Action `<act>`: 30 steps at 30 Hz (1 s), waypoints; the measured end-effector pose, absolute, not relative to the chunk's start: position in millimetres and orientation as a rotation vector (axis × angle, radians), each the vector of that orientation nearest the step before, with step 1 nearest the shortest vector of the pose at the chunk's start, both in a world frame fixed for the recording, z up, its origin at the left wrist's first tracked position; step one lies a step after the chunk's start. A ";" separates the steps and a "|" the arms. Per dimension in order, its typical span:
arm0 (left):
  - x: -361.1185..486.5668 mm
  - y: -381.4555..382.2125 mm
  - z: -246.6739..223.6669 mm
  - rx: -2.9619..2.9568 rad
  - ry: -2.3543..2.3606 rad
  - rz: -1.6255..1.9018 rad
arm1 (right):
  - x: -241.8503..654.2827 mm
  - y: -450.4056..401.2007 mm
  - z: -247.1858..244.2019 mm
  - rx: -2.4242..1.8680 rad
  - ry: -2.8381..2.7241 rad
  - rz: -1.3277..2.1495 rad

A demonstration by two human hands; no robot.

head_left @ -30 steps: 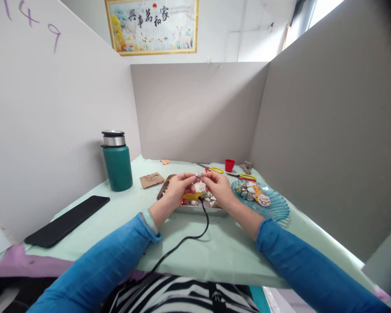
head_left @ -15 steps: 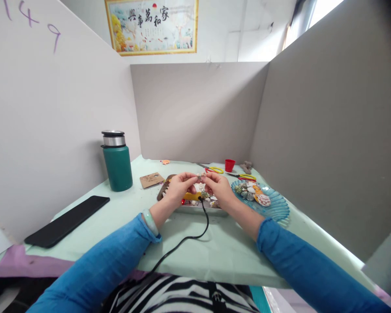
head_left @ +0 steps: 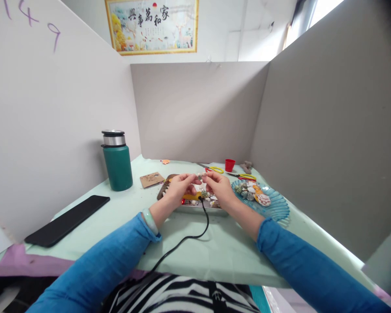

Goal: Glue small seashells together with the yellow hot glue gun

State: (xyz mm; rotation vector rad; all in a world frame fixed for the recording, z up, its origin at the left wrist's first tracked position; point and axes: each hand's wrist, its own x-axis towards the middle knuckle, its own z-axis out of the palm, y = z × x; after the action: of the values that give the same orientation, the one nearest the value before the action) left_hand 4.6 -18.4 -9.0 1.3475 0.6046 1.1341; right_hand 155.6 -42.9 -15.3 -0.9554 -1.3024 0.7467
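My left hand [head_left: 182, 188] and my right hand [head_left: 217, 186] meet fingertip to fingertip above a metal tray [head_left: 200, 210]. Between their pinched fingers is a small pale piece [head_left: 200, 176], perhaps a shell; its kind is too small to tell. Both hands are closed on it. Below them the tray holds several small shells and bits, partly hidden by my hands. A yellow-handled tool [head_left: 193, 196] lies across the tray, with a black cord [head_left: 185, 239] running from it toward my lap.
A blue glass plate [head_left: 278, 206] with several shells stands at right. Behind are scissors [head_left: 215, 169], a second pair [head_left: 246, 177] and a red cup [head_left: 230, 165]. At left are a green bottle [head_left: 117, 167], a black flat slab [head_left: 68, 221] and a brown card [head_left: 151, 180]. Panels enclose three sides.
My fingertips have shifted very slightly around the small piece, showing a little more of it. Everything else stays in place.
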 end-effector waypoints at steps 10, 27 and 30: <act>1.6 -17.8 -4.0 1.205 0.481 0.967 | 157.9 -47.5 -13.6 -0.986 -1.516 0.396; 0.4 -14.3 -6.3 1.260 0.500 1.010 | 159.1 -44.3 -16.5 -1.001 -1.520 0.336; 0.0 -12.9 -7.1 1.289 0.474 1.017 | 159.1 -44.3 -16.2 -1.003 -1.518 0.347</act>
State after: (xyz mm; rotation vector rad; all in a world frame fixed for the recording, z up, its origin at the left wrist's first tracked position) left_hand 0.0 -12.9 -7.1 1.2893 0.4741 1.0173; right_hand 159.1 -44.3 -16.2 -1.0025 -1.5175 0.3472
